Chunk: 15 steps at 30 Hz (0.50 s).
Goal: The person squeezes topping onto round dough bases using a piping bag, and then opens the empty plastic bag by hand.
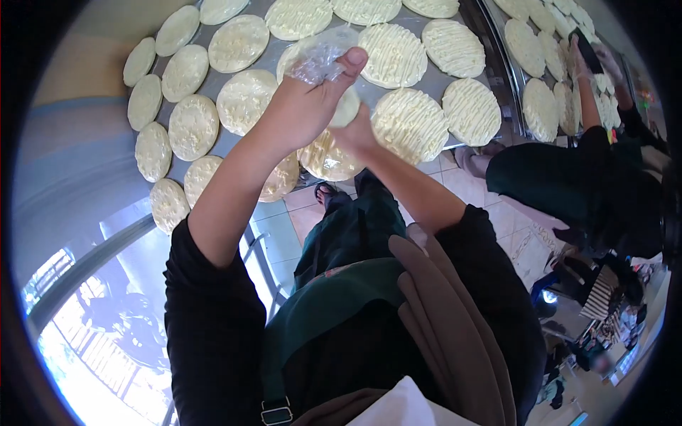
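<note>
Right, I see a long metal tray [213, 84] filling the upper view, covered in round dough discs [193, 126] — those toward the right carry pale zigzag lines of sauce [410, 124]. Beyond it, a second tray [550, 42] holds more discs, where another person's hand [581, 64] works. My left hand [302, 106] has its fingers closed around a clear plastic piping bag [321, 57], raised over the tray's middle. My right hand [353, 133] sits just beside it, against one disc [330, 157] — I cannot tell its grip.
</note>
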Each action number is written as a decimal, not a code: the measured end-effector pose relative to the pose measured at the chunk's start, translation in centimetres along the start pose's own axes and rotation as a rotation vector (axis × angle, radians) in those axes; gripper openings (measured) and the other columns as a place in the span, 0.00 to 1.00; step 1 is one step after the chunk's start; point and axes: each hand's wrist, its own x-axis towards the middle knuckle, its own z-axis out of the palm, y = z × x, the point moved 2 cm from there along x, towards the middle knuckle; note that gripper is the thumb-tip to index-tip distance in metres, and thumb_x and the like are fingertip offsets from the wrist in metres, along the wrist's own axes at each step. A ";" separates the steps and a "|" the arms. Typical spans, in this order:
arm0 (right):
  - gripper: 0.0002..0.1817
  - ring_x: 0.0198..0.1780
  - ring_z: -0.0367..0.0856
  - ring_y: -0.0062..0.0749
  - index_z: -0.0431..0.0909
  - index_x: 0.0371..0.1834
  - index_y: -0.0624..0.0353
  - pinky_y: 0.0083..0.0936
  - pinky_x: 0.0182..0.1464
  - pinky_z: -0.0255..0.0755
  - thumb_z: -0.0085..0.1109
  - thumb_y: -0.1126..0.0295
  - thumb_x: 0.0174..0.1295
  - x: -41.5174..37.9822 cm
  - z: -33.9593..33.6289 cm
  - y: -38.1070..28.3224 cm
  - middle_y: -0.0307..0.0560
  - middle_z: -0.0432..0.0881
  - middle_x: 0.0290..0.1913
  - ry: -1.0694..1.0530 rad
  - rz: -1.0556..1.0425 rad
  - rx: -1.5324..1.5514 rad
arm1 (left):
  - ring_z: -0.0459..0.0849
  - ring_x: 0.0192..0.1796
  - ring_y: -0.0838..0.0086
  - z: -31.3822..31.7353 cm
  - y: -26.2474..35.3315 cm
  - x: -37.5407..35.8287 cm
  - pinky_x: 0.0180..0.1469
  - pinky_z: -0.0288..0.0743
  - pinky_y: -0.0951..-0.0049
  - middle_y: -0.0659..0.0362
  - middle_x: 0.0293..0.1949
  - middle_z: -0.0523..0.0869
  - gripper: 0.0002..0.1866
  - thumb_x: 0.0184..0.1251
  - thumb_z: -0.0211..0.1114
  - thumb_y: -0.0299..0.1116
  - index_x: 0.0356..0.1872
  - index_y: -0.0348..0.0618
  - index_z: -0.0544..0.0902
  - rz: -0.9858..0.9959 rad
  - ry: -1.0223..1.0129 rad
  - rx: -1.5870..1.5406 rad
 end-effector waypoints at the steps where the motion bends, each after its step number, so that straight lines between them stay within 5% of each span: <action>1: 0.19 0.42 0.78 0.26 0.75 0.43 0.63 0.21 0.43 0.70 0.59 0.78 0.44 -1.9 0.7 -1.5 0.45 0.80 0.38 0.014 -0.052 -0.032 | 0.71 0.37 0.78 0.0 0.1 -0.3 0.43 0.66 0.78 0.62 0.31 0.74 0.25 0.65 0.45 0.54 0.32 0.39 0.72 -0.031 -0.026 0.025; 4: 0.19 0.44 0.78 0.26 0.75 0.43 0.63 0.22 0.44 0.70 0.60 0.78 0.43 -2.3 0.4 -1.3 0.46 0.80 0.39 -0.035 -0.020 -0.026 | 0.74 0.35 0.72 0.4 -0.2 -0.8 0.41 0.68 0.73 0.55 0.32 0.78 0.23 0.65 0.50 0.50 0.39 0.35 0.74 -0.088 -0.033 -0.019; 7: 0.18 0.41 0.79 0.27 0.76 0.41 0.63 0.22 0.43 0.71 0.61 0.78 0.42 1.9 -1.9 0.0 0.46 0.81 0.35 -0.017 -0.145 -0.019 | 0.75 0.37 0.75 0.7 -1.1 -0.2 0.42 0.68 0.75 0.57 0.33 0.78 0.22 0.65 0.51 0.48 0.38 0.34 0.74 0.100 0.035 -0.048; 11: 0.16 0.36 0.80 0.27 0.77 0.37 0.63 0.23 0.39 0.72 0.64 0.76 0.41 3.2 -3.3 -0.1 0.46 0.82 0.31 0.033 -0.289 0.009 | 0.75 0.39 0.77 1.1 0.0 0.1 0.43 0.68 0.76 0.58 0.34 0.78 0.22 0.65 0.51 0.48 0.39 0.34 0.74 -0.034 0.055 -0.125; 15: 0.14 0.34 0.79 0.25 0.78 0.36 0.63 0.22 0.37 0.72 0.64 0.74 0.42 -1.9 -0.9 1.1 0.46 0.82 0.31 -0.066 -0.102 -0.047 | 0.75 0.39 0.77 1.3 0.3 -0.7 0.43 0.68 0.77 0.58 0.34 0.78 0.22 0.65 0.50 0.48 0.38 0.34 0.74 -0.122 -0.032 -0.047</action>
